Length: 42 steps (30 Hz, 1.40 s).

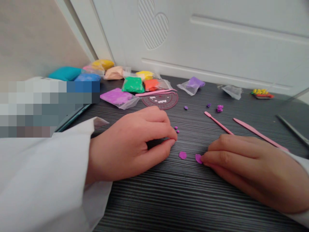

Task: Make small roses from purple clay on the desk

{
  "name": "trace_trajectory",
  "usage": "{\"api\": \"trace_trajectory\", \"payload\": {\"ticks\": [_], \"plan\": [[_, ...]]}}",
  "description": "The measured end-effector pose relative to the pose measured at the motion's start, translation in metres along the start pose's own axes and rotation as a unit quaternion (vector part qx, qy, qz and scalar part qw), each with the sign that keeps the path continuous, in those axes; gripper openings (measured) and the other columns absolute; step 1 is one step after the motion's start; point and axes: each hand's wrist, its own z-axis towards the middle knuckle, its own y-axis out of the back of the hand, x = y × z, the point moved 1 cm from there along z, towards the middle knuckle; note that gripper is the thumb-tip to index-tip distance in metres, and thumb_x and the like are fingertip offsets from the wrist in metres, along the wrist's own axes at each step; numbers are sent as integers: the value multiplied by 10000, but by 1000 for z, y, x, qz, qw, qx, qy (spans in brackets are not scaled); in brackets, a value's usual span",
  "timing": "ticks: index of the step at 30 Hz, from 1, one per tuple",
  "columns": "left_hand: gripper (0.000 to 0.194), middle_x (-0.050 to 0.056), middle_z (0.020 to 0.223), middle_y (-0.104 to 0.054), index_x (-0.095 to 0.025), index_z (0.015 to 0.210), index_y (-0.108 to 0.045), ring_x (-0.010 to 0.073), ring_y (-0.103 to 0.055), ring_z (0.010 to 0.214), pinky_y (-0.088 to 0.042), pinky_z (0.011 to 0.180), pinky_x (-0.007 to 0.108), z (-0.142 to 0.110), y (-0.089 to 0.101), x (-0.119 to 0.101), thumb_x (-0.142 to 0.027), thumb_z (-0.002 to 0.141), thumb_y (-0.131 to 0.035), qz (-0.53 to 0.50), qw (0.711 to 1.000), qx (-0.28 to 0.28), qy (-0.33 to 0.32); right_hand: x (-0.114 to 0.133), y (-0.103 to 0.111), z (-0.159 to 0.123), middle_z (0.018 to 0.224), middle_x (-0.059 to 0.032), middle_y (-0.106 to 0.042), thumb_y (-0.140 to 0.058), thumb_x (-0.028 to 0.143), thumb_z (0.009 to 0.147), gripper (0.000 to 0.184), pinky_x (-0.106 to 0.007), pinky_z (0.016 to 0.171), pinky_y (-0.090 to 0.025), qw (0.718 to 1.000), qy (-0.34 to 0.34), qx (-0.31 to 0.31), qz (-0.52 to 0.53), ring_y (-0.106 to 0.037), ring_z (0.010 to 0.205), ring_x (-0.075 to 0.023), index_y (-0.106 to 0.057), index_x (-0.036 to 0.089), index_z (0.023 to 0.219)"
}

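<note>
Two flat purple pieces lie on the dark table [149, 199]: the left disc [182, 155] and, at its three o'clock, the right disc [198, 158]. The right hand [253, 167], fingers narrow, pinches the right disc's edge. At the left disc's nine o'clock, the left hand [132, 141] has thumb and forefinger tips together; whether they grip anything, I cannot tell. Small purple balls [176, 128] sit near eleven o'clock, the pink stick [218, 122] at two.
</note>
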Motion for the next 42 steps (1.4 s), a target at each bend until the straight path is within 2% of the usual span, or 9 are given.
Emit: {"api": "trace_trajectory", "payload": {"ticks": [6, 11, 16, 29, 38, 42], "plan": [[142, 3, 844, -576, -174, 845, -653, 100, -527, 817, -419, 748, 204, 1, -2, 2, -149, 823, -515, 0, 1000, -1, 2, 1, -1, 1, 837, -7, -601, -412, 171, 904, 179, -254, 615, -436, 1000, 8, -1, -20, -545, 729, -122, -585, 190, 950], [139, 4, 837, -577, -169, 835, -656, 97, -529, 811, -416, 748, 200, 0, -2, 1, -144, 817, -520, -4, 1000, -5, 0, -1, -1, -1, 874, -6, -591, -433, 149, 883, 165, -249, 635, -431, 1000, 0, -6, 11, -536, 750, -112, -570, 191, 966], [143, 7, 839, -580, -171, 833, -657, 102, -531, 811, -420, 748, 203, -2, -1, 1, -153, 821, -516, 2, 1000, -5, -3, -3, 1, -1, 879, 4, -595, -435, 153, 886, 203, -246, 667, -441, 1000, 0, 17, 21, -543, 772, -111, -584, 214, 1009], [136, -4, 841, -577, -176, 840, -655, 90, -529, 807, -415, 744, 184, -1, -2, 1, -158, 820, -522, 2, 1000, -8, 0, 0, 2, 4, 864, 2, -597, -362, 192, 924, 209, -250, 616, -445, 999, 21, 30, -39, -543, 742, -127, -569, 197, 944], [143, 3, 828, -577, -168, 822, -660, 92, -533, 801, -414, 742, 184, 2, -2, 1, -154, 822, -518, 4, 1000, -10, -1, 0, 0, 3, 862, 7, -579, -423, 179, 889, 122, -243, 613, -438, 1000, -6, -4, -1, -549, 730, -108, -538, 202, 921], [141, 5, 836, -585, -168, 834, -660, 98, -535, 809, -418, 742, 191, 2, -2, 0, -148, 818, -521, -1, 1000, -8, -4, -1, 4, 5, 876, 5, -580, -460, 180, 868, 108, -233, 618, -452, 1000, -3, 12, 4, -558, 737, -105, -536, 207, 940]]}}
